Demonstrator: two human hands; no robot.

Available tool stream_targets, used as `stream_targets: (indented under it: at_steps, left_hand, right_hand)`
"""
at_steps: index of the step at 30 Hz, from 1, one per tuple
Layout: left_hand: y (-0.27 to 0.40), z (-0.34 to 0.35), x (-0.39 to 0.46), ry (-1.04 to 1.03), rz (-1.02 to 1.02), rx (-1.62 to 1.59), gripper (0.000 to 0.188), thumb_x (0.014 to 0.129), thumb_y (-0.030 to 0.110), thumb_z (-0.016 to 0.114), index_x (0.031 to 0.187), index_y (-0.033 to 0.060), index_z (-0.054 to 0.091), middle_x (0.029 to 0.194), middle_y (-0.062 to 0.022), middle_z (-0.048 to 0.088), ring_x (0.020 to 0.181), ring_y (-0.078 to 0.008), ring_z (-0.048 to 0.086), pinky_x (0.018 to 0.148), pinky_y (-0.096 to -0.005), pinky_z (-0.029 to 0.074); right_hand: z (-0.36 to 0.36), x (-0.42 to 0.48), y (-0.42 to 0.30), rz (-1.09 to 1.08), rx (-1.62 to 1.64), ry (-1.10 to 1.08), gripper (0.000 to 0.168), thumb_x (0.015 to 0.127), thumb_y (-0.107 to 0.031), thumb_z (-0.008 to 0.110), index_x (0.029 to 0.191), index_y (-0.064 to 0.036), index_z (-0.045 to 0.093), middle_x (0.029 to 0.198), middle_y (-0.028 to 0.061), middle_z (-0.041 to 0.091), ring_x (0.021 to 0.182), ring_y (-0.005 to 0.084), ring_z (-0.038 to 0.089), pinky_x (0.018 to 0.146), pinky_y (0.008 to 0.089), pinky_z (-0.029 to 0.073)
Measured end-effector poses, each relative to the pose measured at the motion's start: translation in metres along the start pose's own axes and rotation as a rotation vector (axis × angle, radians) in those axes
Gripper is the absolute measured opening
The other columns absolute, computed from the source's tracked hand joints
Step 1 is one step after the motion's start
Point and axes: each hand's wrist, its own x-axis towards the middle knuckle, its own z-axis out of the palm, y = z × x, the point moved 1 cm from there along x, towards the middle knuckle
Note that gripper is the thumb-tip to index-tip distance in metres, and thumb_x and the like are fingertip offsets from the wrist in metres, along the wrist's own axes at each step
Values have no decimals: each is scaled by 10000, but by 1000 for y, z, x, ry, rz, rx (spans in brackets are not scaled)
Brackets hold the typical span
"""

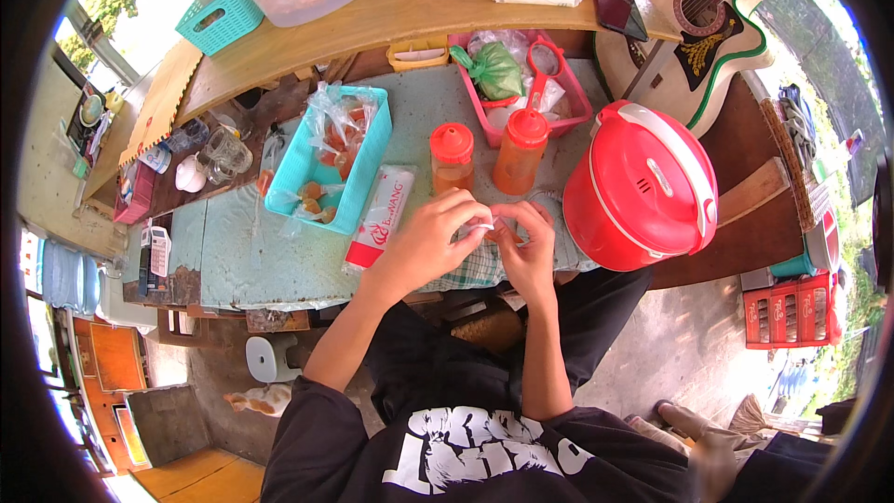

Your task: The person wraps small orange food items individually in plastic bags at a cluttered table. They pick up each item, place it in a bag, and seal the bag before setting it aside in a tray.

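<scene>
My left hand (445, 234) and my right hand (522, 244) meet above the table's front edge. Between their fingertips is a small whitish piece, perhaps plastic or a bag's edge; its full shape is hidden. Just beyond my hands stand two squeeze bottles with red lids, one (452, 157) behind my left hand and an orange-filled one (520, 151) behind my right. Left of them lies a white and red plastic packet (384, 213). A turquoise basket (327, 213) holds small tied bags of orange-brown sauce. Under my hands is a green checked cloth (468, 274).
A red cooler or rice container (639, 185) stands at the right. Behind the bottles, a pink basket (577, 108) holds bags and a red-handled strainer. Glass mugs (227, 152) and a calculator (160, 250) are at left; a guitar (698, 49) leans back right. Another person's legs (705, 433) show lower right.
</scene>
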Motion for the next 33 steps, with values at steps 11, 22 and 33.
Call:
stream_targets:
  at_steps: [11,22,33]
  left_hand:
    - [2,-2,-11,-23,21,-189,236,868,-17,636,1091,35,576,1004,-94,616,966,-237,622,897,-342,485]
    - [5,-11,-3,194,60,-59,449,881,-81,601,1299,79,635,965,-78,622,883,-187,612,826,-305,499]
    - [-19,-3,-6,432,-99,-274,320,899,-27,628,1209,51,639,886,-33,592,771,-111,574,704,-255,472]
  right_hand:
    - [15,-2,14,224,266,97,167,846,53,636,964,-48,695,846,50,665,870,209,635,1004,395,385]
    - [13,7,-5,79,357,-156,162,916,8,668,1075,10,640,1018,81,658,1016,154,618,860,286,501]
    - [11,-2,-7,271,558,-181,113,977,-77,653,1010,18,604,947,22,636,818,94,627,725,271,538]
